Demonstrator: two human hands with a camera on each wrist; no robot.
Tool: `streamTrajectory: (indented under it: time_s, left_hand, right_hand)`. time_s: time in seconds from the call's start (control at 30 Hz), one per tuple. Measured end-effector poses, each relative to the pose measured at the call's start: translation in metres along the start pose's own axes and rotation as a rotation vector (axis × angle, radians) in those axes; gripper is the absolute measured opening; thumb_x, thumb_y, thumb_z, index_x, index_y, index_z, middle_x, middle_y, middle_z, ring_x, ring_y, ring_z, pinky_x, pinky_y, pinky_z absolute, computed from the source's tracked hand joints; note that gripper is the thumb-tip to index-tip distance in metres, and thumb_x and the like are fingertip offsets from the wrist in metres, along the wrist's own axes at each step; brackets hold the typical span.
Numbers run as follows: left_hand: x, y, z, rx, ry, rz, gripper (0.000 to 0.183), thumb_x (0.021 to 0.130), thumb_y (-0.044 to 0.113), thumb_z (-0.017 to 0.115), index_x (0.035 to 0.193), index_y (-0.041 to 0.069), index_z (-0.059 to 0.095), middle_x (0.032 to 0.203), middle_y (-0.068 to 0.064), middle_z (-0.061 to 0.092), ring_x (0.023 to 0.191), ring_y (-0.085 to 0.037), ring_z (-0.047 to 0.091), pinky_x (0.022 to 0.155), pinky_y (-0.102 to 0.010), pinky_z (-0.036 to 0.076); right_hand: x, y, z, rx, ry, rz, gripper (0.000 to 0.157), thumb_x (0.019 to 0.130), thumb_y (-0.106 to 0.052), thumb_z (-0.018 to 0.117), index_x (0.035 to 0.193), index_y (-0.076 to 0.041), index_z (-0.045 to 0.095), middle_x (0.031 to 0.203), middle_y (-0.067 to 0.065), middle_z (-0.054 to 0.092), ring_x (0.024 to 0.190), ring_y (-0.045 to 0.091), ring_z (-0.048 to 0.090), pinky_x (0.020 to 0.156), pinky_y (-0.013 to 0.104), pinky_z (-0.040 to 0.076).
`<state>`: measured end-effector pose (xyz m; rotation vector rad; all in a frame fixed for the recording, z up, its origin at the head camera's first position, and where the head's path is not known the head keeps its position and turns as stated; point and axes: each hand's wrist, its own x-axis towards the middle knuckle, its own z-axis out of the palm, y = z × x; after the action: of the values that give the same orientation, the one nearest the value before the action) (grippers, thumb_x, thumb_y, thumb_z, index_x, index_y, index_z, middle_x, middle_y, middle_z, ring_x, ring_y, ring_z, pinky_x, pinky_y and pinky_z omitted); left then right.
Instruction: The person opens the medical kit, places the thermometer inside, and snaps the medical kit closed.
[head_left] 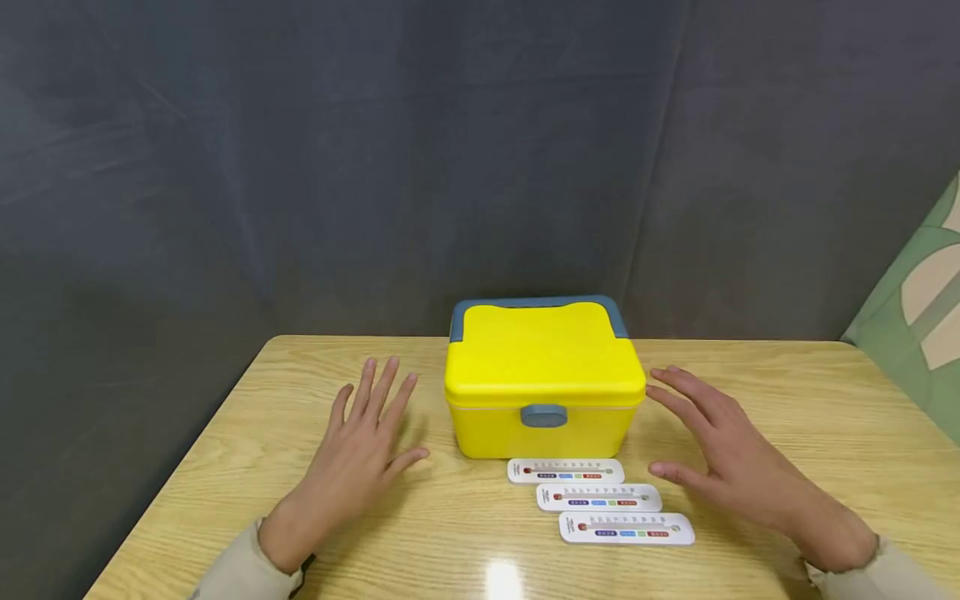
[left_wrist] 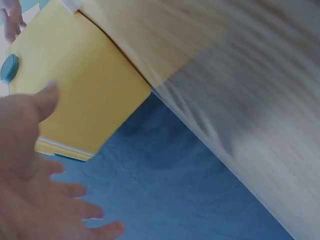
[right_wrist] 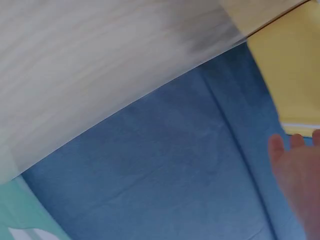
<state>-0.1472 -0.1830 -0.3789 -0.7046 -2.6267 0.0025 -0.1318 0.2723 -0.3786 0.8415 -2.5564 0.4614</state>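
Note:
A yellow lidded box (head_left: 545, 354) with a blue-grey handle and front latch (head_left: 543, 416) stands shut on the table. In front of it lie three white strip thermometers, the nearest (head_left: 627, 528), the middle one (head_left: 598, 498) and the farthest (head_left: 566, 471), stepped one before another. My left hand (head_left: 356, 462) is spread to the left of the box, apart from it and holding nothing. On the other side my right hand (head_left: 738, 458) has its fingers extended towards the box's right side; whether a fingertip touches it I cannot tell. The left wrist view also shows the box (left_wrist: 85, 75) beyond my thumb.
The light wooden table (head_left: 247, 467) has its far edge just behind the box. Dark cloth (head_left: 360, 167) hangs behind and to the left. A green panel with pale shapes (head_left: 911, 333) stands at the right edge. A bright reflection sits on the front of the tabletop.

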Motion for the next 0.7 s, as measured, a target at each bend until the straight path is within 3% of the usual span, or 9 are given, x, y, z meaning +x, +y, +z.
streamTrajectory:
  time_s: [0.1, 0.2, 0.27, 0.43, 0.57, 0.7]
  left_hand:
    - [0.004, 0.002, -0.001, -0.045, 0.111, 0.043, 0.087, 0.097, 0.063, 0.048, 0.161, 0.014, 0.016, 0.167, -0.013, 0.015, 0.153, -0.039, 0.016, 0.111, -0.062, 0.033]
    - [0.008, 0.005, -0.002, -0.097, 0.229, 0.1, 0.079, 0.1, 0.065, 0.032, 0.158, 0.012, 0.024, 0.163, -0.015, 0.028, 0.15, -0.04, 0.026, 0.107, -0.06, 0.038]
    - [0.011, 0.008, -0.003, -0.127, 0.286, 0.13, 0.076, 0.101, 0.063, 0.029, 0.156, 0.011, 0.03, 0.161, -0.016, 0.032, 0.147, -0.04, 0.031, 0.104, -0.059, 0.042]
    - [0.019, 0.017, -0.005, -0.195, 0.327, 0.186, 0.068, 0.102, 0.057, 0.042, 0.152, 0.011, 0.039, 0.159, -0.013, 0.037, 0.145, -0.038, 0.036, 0.102, -0.056, 0.046]
    - [0.027, 0.024, -0.007, -0.22, 0.334, 0.233, 0.066, 0.1, 0.05, 0.051, 0.151, 0.009, 0.04, 0.157, -0.013, 0.039, 0.145, -0.036, 0.037, 0.105, -0.053, 0.046]
    - [0.037, 0.031, -0.016, -0.221, 0.346, 0.274, 0.059, 0.097, 0.04, 0.064, 0.144, 0.008, 0.049, 0.153, -0.012, 0.045, 0.146, -0.035, 0.036, 0.109, -0.052, 0.044]
  right_hand:
    - [0.005, -0.007, 0.003, -0.002, 0.053, -0.031, 0.097, 0.071, -0.039, 0.087, 0.151, -0.011, 0.039, 0.157, 0.01, 0.034, 0.143, 0.022, 0.029, 0.117, 0.011, 0.005]
    - [0.011, -0.012, 0.006, -0.001, 0.112, -0.038, 0.087, 0.077, -0.048, 0.082, 0.144, -0.006, 0.045, 0.154, 0.012, 0.037, 0.137, 0.028, 0.033, 0.117, 0.012, 0.007]
    - [0.015, -0.014, 0.007, -0.002, 0.164, -0.049, 0.082, 0.083, -0.058, 0.073, 0.138, -0.002, 0.048, 0.149, 0.016, 0.04, 0.134, 0.031, 0.034, 0.117, 0.014, 0.009]
    - [0.024, -0.021, 0.013, -0.016, 0.302, -0.118, 0.084, 0.092, -0.07, 0.049, 0.134, 0.003, 0.046, 0.14, 0.023, 0.042, 0.129, 0.034, 0.034, 0.113, 0.02, 0.013]
    - [0.036, -0.029, 0.017, -0.048, 0.39, -0.215, 0.076, 0.096, -0.066, 0.047, 0.13, 0.002, 0.047, 0.134, 0.025, 0.043, 0.125, 0.036, 0.036, 0.115, 0.025, 0.013]
    - [0.045, -0.039, 0.021, -0.096, 0.401, -0.289, 0.063, 0.1, -0.06, 0.045, 0.126, -0.003, 0.054, 0.13, 0.021, 0.049, 0.123, 0.036, 0.039, 0.107, 0.037, 0.021]
